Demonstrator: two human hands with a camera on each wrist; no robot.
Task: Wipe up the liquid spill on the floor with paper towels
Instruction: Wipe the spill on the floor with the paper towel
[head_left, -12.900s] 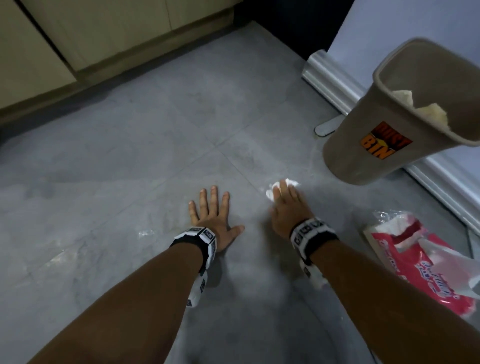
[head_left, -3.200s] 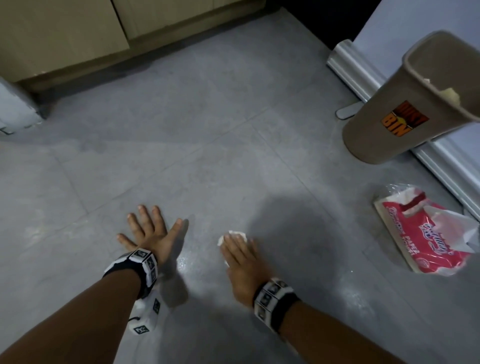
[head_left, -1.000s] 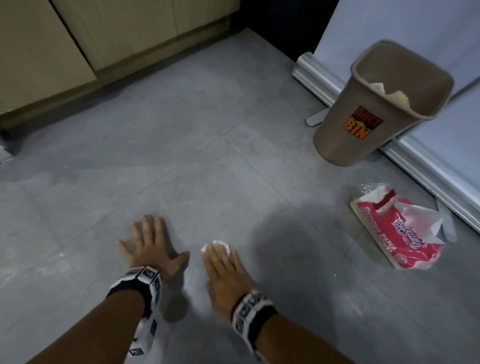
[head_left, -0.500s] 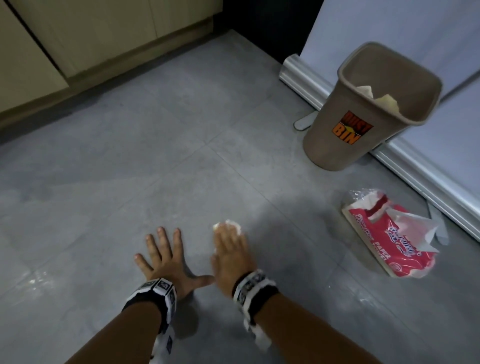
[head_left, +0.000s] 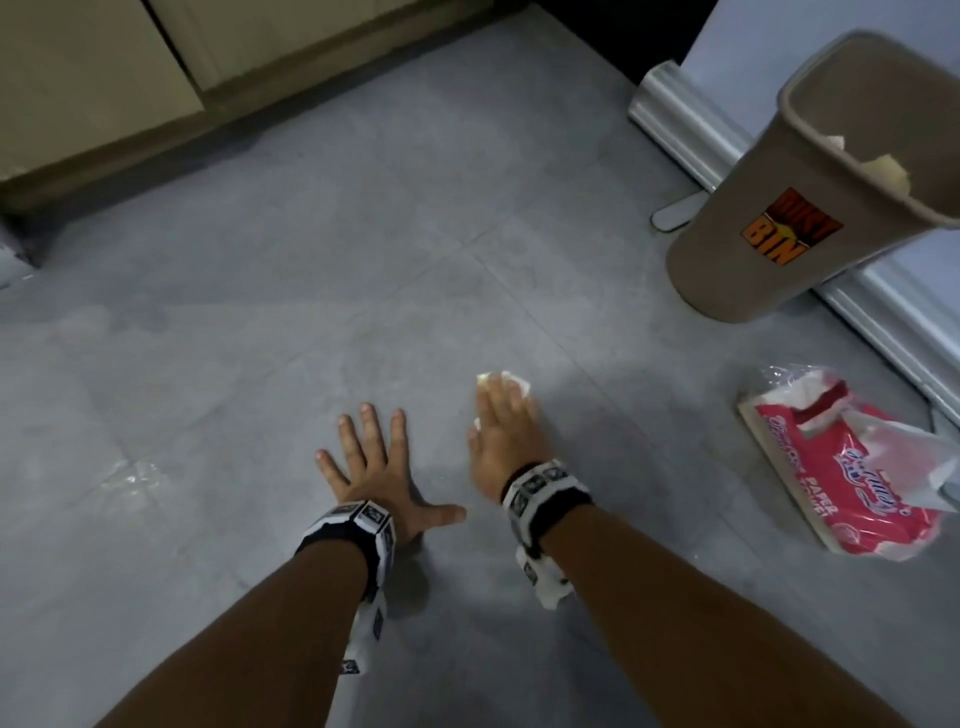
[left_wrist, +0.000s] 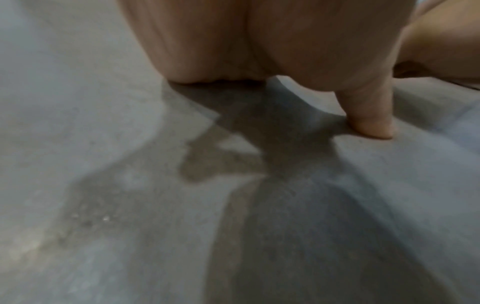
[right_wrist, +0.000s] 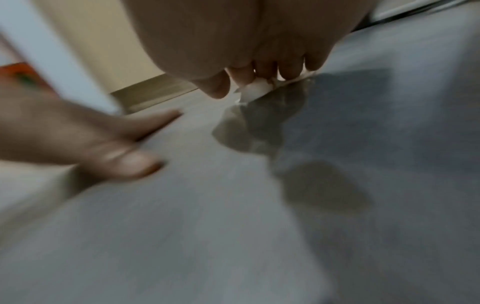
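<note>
Since half a second ago, the right hand (head_left: 506, 441) is found slid forward and away from the left hand (head_left: 371, 467). The paper towel (head_left: 503, 380) under it is now placed ahead of the left fingertips rather than level with them.

Only in the head view are both forearms, the dustbin (head_left: 753, 249) and the pack of paper towels (head_left: 852, 467) seen together. The pack is laid well to the right of the right hand, with the bin beyond it. A shiny wet smear (head_left: 130, 475) is also shown on the grey tiled floor (head_left: 311, 260), left of the left hand.

What is hidden from above is given by the right wrist view: the fingers (right_wrist: 288, 70) are held straight and close together, with their tips pressed on the white wad. Its edge is flattened against the floor, and a glossy patch (right_wrist: 249, 129) is seen just on the wrist side of it. In the blurred left wrist view, the heel of the palm and the thumb (left_wrist: 369, 115) are seen touching the floor. A few small droplets (left_wrist: 88, 218) are picked out nearer the camera.

Two hands are counted, two wrist bands (head_left: 358, 525), one wad, one dustbin and one pack. Two pale crumpled lumps (head_left: 883, 167) are counted inside the bin.

The left hand is laid flat, palm down, with the fingers spread and the thumb stuck out towards the right wrist; nothing is held by it. The right hand is laid flat, palm down, with the fingers together, and the towel is pressed beneath them rather than gripped.
</note>
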